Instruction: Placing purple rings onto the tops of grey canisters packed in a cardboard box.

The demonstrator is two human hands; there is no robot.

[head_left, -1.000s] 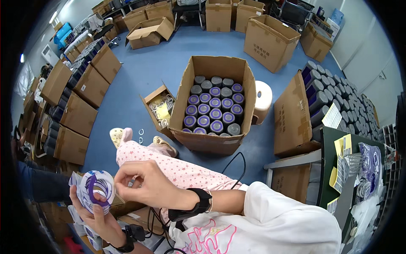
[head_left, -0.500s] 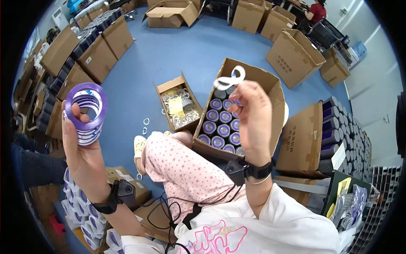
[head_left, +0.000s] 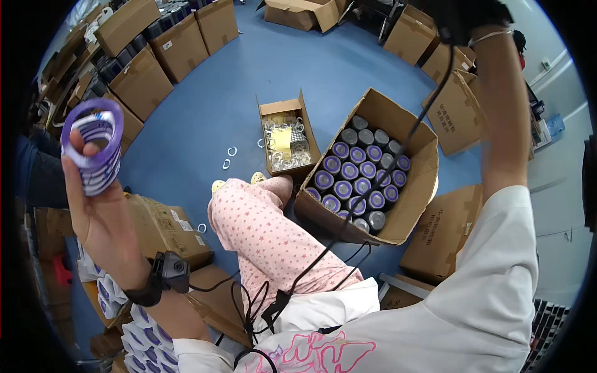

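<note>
My left hand (head_left: 99, 199) is raised at the left with its fingers through and around a stack of purple tape rolls (head_left: 93, 133) with white, blue-printed cores. My right arm (head_left: 500, 118) stretches up to the top right. A dark wrist camera (head_left: 466, 18) shows there at the upper edge, while the right hand itself lies beyond the picture. Between the arms stands an open cardboard box (head_left: 413, 214) packed with upright dark cylinders (head_left: 349, 171), many with purple rings on their tops. Left of it, a smaller open box (head_left: 280, 107) holds white loops and a yellow paper.
Several white loops (head_left: 232, 151) lie on the blue floor (head_left: 205, 112). Purple-and-white rolls (head_left: 146, 345) are stacked at the lower left. Cardboard boxes (head_left: 142, 81) line the far left, and another carton (head_left: 441, 233) stands at the right. A black cable (head_left: 373, 189) crosses in front of the large box.
My right hand has swung from above the large box up and out of view, with the white loops it held. My left hand still holds the tape rolls, now lower left in the shifted view.
</note>
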